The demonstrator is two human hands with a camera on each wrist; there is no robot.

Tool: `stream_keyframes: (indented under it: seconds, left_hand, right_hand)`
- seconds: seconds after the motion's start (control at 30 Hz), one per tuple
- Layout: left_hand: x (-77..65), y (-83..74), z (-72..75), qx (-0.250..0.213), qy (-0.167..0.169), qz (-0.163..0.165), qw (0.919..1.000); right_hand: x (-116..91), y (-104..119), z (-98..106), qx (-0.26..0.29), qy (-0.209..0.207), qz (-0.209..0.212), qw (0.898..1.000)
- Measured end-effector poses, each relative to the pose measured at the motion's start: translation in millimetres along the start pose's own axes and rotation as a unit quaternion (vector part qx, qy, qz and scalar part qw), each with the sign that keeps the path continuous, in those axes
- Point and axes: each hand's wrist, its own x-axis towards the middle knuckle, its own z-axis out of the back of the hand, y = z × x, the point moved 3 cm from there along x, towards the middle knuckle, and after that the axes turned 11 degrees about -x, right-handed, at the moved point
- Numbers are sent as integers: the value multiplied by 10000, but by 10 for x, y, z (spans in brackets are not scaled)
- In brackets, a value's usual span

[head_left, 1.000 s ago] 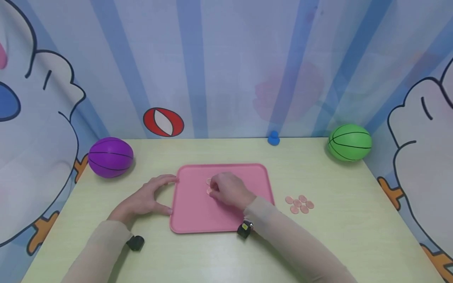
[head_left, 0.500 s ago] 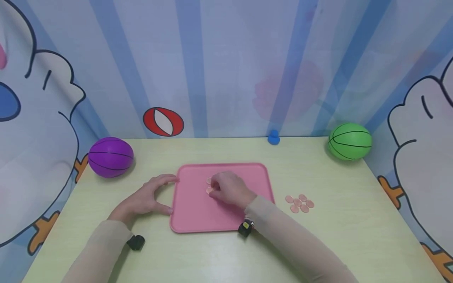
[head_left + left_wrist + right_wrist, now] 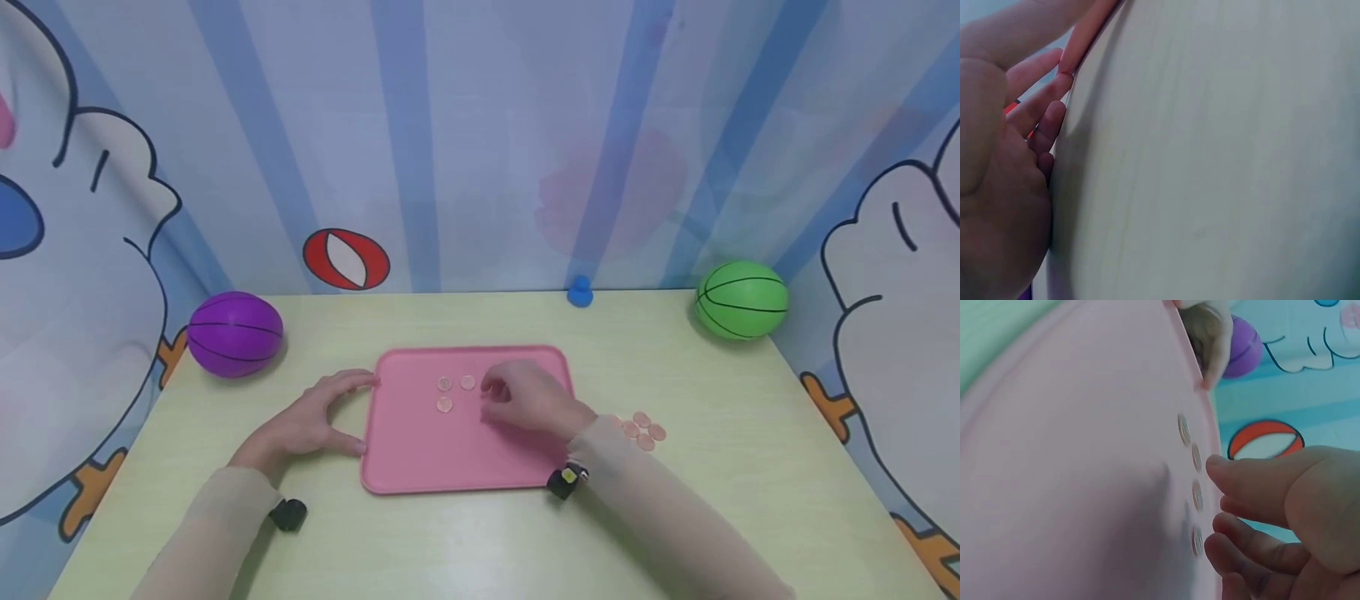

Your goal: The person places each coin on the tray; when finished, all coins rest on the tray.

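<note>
A pink tray (image 3: 420,458) lies flat on the table. My left hand (image 3: 303,421) is at its left side, thumb and fingers spread, fingertips at the rim; the left wrist view also shows fingers by the tray edge (image 3: 1088,34). Over the tray's right half is my right hand (image 3: 532,400), thumb and fingers parted with nothing between them. Just left of it, small copper-coloured coins (image 3: 468,382) lie on the tray. Several coins (image 3: 1197,495) show in the right wrist view, close to the fingertips; the head view shows only three, the hand covering part of the tray.
Several more coins (image 3: 644,430) lie on the table right of the tray, partly behind the right sleeve. A purple ball (image 3: 235,334) sits back left, a green ball (image 3: 741,301) back right. A small blue object (image 3: 580,292) stands by the printed backdrop (image 3: 480,167).
My right hand has moved right, away from the coins on the tray, uncovering another coin beside them, and its thumb and fingers have parted. The left hand has stayed in place.
</note>
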Motion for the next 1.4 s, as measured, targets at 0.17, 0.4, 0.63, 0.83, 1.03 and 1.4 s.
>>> stream_keyframes:
  seconds: [0.17,0.4,0.63,0.83,1.03,1.4]
  left_hand:
    - [-11,12,-2,34,-11,15,10000]
    - [-24,29,3,31,-26,29,10000]
    - [-22,32,-4,-25,5,100,9999]
    - [-22,19,-4,17,-7,107,9999]
    - [-14,14,0,46,0,66,10000]
    - [4,14,3,67,29,-41,10000]
  right_hand:
    - [-125,-207,134,23,-94,13,10000]
    - [-279,-500,291,-109,-255,360,9990]
    - [-433,-751,383,-19,-188,378,9991]
    - [-581,-959,469,3,-51,15,10000]
    - [-707,-1154,502,435,455,-503,9967]
    - [-886,-1311,442,1259,1416,-1063,9761]
